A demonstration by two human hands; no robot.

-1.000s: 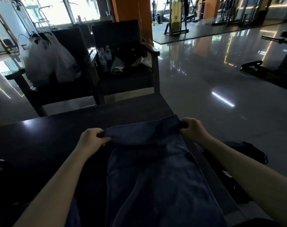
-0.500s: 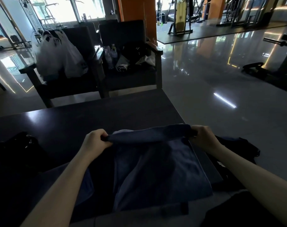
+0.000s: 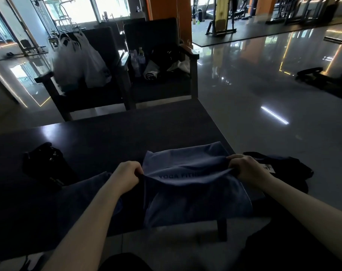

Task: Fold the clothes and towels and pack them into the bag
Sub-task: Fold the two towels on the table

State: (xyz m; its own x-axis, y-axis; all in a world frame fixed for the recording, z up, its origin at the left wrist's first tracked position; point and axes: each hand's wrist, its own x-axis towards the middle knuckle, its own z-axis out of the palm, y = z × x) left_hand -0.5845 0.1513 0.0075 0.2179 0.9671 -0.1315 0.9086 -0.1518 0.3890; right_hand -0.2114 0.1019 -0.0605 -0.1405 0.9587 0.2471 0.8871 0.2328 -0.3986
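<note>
A blue towel (image 3: 187, 196) with dark lettering lies on the dark table (image 3: 111, 137) near its right front corner, partly folded over itself. My left hand (image 3: 128, 174) grips the towel's raised fold at its left end. At the right end of that fold, my right hand (image 3: 244, 168) pinches the cloth. More blue cloth (image 3: 88, 190) spreads under my left forearm. A dark bag (image 3: 279, 171) with a white label lies on the floor just right of the table.
A black bundled object (image 3: 47, 163) sits on the table at the left. Two dark armchairs (image 3: 160, 61) stand beyond the table, holding white plastic bags (image 3: 78, 61), bottles and clothes. Glossy floor opens to the right, with gym machines far behind.
Both hands have drawn the gripped towel edge back toward me, leaving a folded layer lying flat beyond them with lettering showing. The camera has tilted, revealing more of the table's left side.
</note>
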